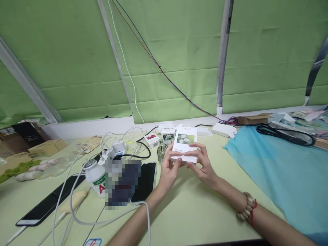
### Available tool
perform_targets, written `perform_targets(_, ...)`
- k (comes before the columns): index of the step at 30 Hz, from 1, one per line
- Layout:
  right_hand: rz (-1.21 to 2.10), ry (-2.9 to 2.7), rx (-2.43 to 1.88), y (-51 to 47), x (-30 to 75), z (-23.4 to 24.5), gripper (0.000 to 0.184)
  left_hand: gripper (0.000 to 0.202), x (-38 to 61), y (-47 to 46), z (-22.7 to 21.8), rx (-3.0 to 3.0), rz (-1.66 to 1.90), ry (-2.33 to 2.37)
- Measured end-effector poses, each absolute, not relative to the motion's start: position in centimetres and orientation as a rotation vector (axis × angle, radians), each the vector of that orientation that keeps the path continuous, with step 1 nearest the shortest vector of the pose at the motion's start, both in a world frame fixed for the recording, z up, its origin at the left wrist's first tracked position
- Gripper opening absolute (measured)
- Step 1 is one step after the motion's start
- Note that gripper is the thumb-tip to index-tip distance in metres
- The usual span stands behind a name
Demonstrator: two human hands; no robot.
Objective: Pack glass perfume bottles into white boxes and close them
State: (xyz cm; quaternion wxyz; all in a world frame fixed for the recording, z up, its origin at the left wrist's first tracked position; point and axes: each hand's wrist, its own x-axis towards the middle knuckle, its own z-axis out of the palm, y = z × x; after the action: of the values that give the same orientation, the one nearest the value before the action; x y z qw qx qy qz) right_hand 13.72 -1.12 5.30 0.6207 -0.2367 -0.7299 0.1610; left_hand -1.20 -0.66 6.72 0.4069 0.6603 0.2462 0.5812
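Note:
A white cardboard box (185,139) with a picture of white flowers on its face is held up over the table, tilted toward me. My left hand (169,169) grips its lower left side, thumb below and fingers across the front. On the lower right side, my right hand (203,165) grips the same box, its fingers also lying over the front. Just left of the box stands a greenish glass bottle (160,151), partly hidden by my left hand. Behind it are a smaller flower-picture box (168,135) and a box with a red picture (151,139).
Left of my hands lie a phone (145,182), a white drink can (95,177), a tablet (51,200) and tangled white cables (110,222). A blue sheet (282,164) with a black cable coil (287,135) covers the right. A green curtain wall (179,51) rises behind.

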Motion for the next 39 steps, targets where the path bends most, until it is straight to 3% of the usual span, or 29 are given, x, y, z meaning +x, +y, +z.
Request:
perform_targets(4, 0.168, -1.731, -0.546, -0.9, 14.1, 5.4, 0.023, 0.028, -1.2, -0.8, 6.8, 1.593, 1.478, 0.645)
perform_targets(8, 0.071, -1.749, -0.540, -1.0, 14.6, 5.5, 0.017, 0.052, -1.2, -0.7, 6.8, 1.443, 1.510, 0.686)
perform_targets(12, 0.163, -1.761, -0.516, -1.0, 14.6, 5.1, 0.033, 0.069, -0.8, -0.4, 7.0, 1.273, 1.331, 0.763)
perform_targets(15, 0.256, -1.705, -0.521, -0.7, 14.6, 4.7, 0.044, 0.059, -0.6, -0.3, 7.3, 1.236, 1.273, 0.806)
perform_targets(25, 0.504, -1.210, -0.780, 1.7, 15.8, 4.8, 0.025, 0.031, 0.1, -1.4, 4.5, 1.747, 1.331, 0.711)
perform_targets(31, 0.571, -1.224, -0.925, 3.8, 16.8, 3.2, 0.023, 0.062, 0.0, -2.1, 3.3, 2.388, 1.091, 0.685)
perform_targets(36, 0.298, -1.477, -1.005, 5.2, 16.8, 2.2, 0.011, 0.081, -0.3, -1.8, 2.9, 2.372, 1.027, 0.747)
perform_targets(39, 0.092, -1.661, -0.907, 6.0, 15.8, 3.7, 0.011, 0.087, -0.2, -1.3, 2.2, 2.443, 1.183, 0.643)
